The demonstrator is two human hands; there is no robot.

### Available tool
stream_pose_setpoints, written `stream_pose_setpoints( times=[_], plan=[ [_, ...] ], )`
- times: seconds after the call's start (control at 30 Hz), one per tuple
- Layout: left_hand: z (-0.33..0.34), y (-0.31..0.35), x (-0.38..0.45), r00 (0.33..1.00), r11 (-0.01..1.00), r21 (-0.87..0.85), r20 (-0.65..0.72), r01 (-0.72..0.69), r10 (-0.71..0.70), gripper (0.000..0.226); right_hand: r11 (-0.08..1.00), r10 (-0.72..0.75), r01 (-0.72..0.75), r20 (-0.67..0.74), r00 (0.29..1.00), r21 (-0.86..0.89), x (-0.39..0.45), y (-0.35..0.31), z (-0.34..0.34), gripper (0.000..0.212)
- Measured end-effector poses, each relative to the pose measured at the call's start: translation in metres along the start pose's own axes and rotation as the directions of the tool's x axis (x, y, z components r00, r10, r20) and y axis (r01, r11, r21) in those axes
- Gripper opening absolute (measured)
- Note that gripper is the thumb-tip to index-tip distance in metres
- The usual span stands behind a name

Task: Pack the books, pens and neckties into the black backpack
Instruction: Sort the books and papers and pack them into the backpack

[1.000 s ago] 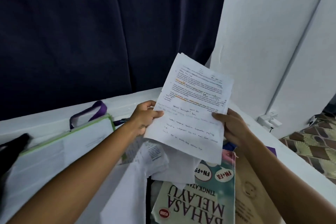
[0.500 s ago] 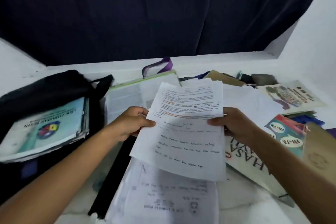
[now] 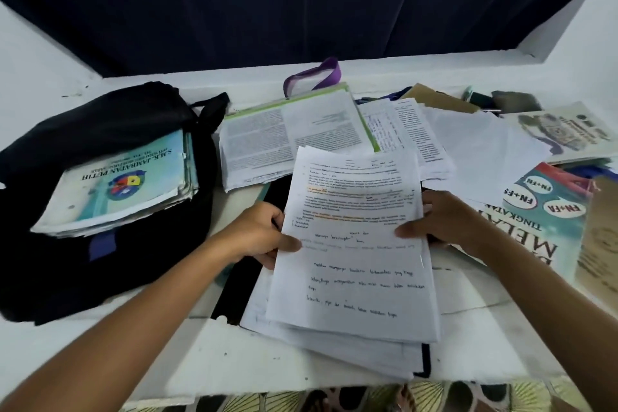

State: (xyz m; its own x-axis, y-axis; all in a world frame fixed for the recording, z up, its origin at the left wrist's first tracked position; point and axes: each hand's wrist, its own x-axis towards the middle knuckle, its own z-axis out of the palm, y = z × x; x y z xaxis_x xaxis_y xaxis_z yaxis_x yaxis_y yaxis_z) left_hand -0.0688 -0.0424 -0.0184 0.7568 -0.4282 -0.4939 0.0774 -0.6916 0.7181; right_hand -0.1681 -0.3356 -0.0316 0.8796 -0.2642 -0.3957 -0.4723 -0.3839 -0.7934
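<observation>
sheaf of papers (image 3: 354,244) in both grips, left hand (image 3: 257,237) and right hand (image 3: 441,221), beside black backpack (image 3: 100,150)

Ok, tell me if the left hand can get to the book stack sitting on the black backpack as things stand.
Probably yes, once it lets go. The left hand grips the sheaf of papers together with the right hand; the book stack lies uncovered on the black backpack just to its left, with nothing between them.

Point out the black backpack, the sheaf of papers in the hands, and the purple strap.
black backpack (image 3: 100,117): head view, on its upper fabric.
sheaf of papers (image 3: 354,261): head view, middle of the top sheet.
purple strap (image 3: 329,72): head view, on the loop's right side.
</observation>
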Motion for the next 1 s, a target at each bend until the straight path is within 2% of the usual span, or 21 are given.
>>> stream_pose_setpoints(
  times=[0.07,0.13,0.23,0.3,0.43,0.7,0.8,1.0],
  plan=[
    [0.0,-0.002,0.001,1.0,0.998,0.069,-0.016,0.01,-0.009,0.038,0.995,-0.034,0.029,-0.055,0.998,-0.093,-0.004,0.002,0.005,0.033],
    [0.001,-0.003,0.003,0.996,0.995,0.098,-0.088,0.004,0.005,0.04,0.986,-0.048,0.03,-0.106,0.993,-0.161,-0.006,0.006,0.01,0.046],
    [0.006,-0.003,0.012,0.962,0.992,0.113,-0.261,-0.056,0.084,0.035,0.987,-0.019,-0.008,-0.169,0.985,-0.158,-0.009,0.009,0.015,0.057],
    [0.009,-0.002,0.019,0.936,0.987,0.126,-0.326,-0.096,0.132,0.025,0.987,-0.012,-0.021,-0.201,0.98,-0.161,-0.013,0.008,0.018,0.058],
    [0.01,0.001,0.029,0.924,0.991,0.065,-0.357,-0.12,0.136,0.02,0.985,-0.002,-0.036,-0.217,0.976,-0.171,-0.017,0.009,0.022,0.057],
    [0.01,0.025,0.045,0.936,0.991,-0.101,-0.349,-0.09,0.05,0.014,0.981,-0.027,0.006,-0.106,0.994,-0.192,-0.015,0.008,0.014,0.044],
    [0.009,0.03,0.059,0.946,0.993,-0.098,-0.322,-0.065,0.03,0.028,0.972,-0.04,0.018,-0.092,0.995,-0.233,-0.012,0.009,0.014,0.043],
    [0.012,0.04,0.073,0.937,0.994,-0.103,-0.35,-0.033,-0.005,0.034,0.962,-0.064,0.041,-0.076,0.995,-0.269,-0.011,0.01,0.013,0.045]
  ],
)
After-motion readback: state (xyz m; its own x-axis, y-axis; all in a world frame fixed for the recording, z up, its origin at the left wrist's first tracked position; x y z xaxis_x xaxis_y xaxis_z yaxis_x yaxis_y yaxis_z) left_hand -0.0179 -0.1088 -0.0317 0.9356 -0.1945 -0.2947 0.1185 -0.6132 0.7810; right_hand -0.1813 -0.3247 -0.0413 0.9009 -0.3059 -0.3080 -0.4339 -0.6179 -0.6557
